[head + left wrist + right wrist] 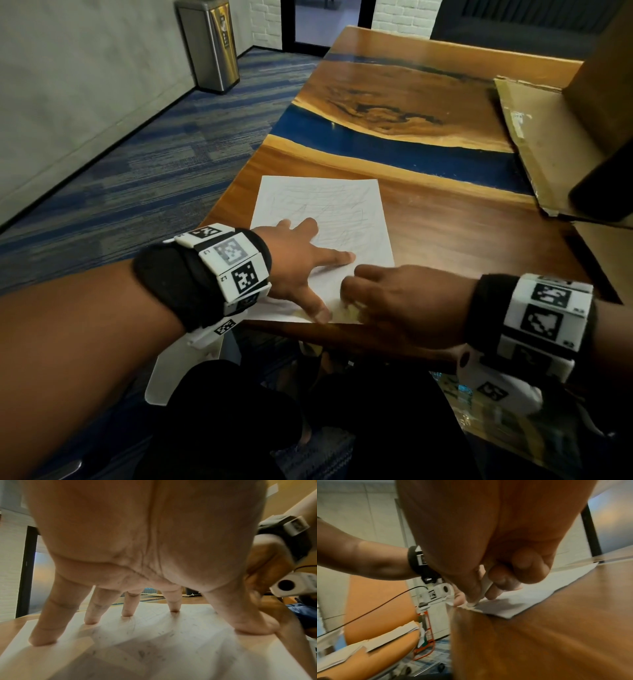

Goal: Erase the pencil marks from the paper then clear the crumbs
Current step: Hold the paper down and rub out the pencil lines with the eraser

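Note:
A white sheet of paper [329,212] with faint pencil scribbles lies at the near edge of the wooden table [462,233]. My left hand [301,267] presses it flat with spread straight fingers [126,609]. Grey eraser crumbs [142,654] speckle the paper [154,642] under that palm. My right hand [376,294] sits at the sheet's near right corner, fingers curled. In the right wrist view it pinches a white eraser [485,585] whose tip touches the paper [522,600] near the table edge, beside my left thumb [458,599].
A flattened cardboard box [555,137] lies on the table's right side. A blue resin band [394,140] crosses the tabletop. A metal bin [209,41] stands on the carpet at the far left. An orange chair [376,615] is below the table edge.

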